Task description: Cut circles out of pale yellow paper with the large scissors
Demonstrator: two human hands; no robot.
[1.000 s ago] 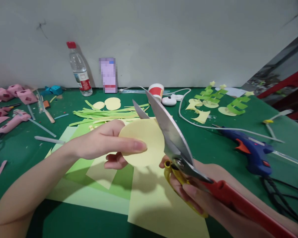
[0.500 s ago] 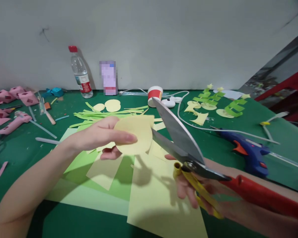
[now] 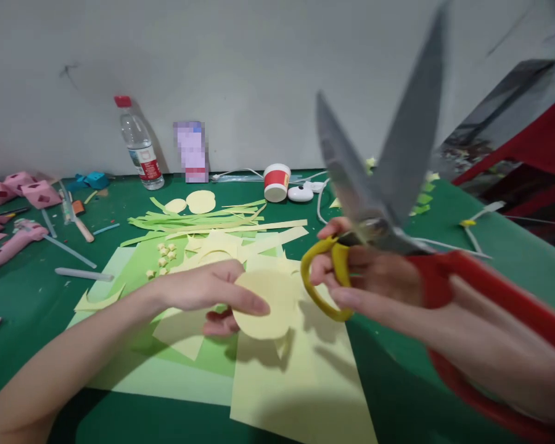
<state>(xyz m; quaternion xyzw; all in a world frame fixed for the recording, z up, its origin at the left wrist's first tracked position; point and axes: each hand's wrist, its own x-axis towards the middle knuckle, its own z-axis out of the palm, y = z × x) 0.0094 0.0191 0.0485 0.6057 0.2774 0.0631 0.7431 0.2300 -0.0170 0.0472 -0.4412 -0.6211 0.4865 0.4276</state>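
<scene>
My left hand (image 3: pixel 226 296) pinches a pale yellow rounded paper disc (image 3: pixel 263 305) between thumb and fingers, above the sheets. A small pointed scrap (image 3: pixel 283 343) shows just below the disc's lower edge. To the right, my right hand (image 3: pixel 379 277) holds large red-handled scissors (image 3: pixel 409 123), blades spread wide and pointing up, apart from the paper. Yellow finger loops (image 3: pixel 326 280) also sit at the fingers of that hand; whether they belong to a second, smaller pair I cannot tell. Beneath lie a pale yellow sheet (image 3: pixel 300 388) and green sheets (image 3: pixel 166 370).
Green paper strips (image 3: pixel 194 219), cut yellow discs (image 3: pixel 200 201) and tiny paper stars (image 3: pixel 163 262) lie on the green table (image 3: pixel 143 422). Behind stand a water bottle (image 3: pixel 139 148), a phone (image 3: pixel 192 151) and a paper cup (image 3: pixel 276 183). Pink folded pieces (image 3: pixel 39 192) are at left.
The scissors have swung up and away from the disc, blades wider apart. The disc's square upper-right corner is gone, leaving a rounder outline. My left hand has moved slightly lower and right.
</scene>
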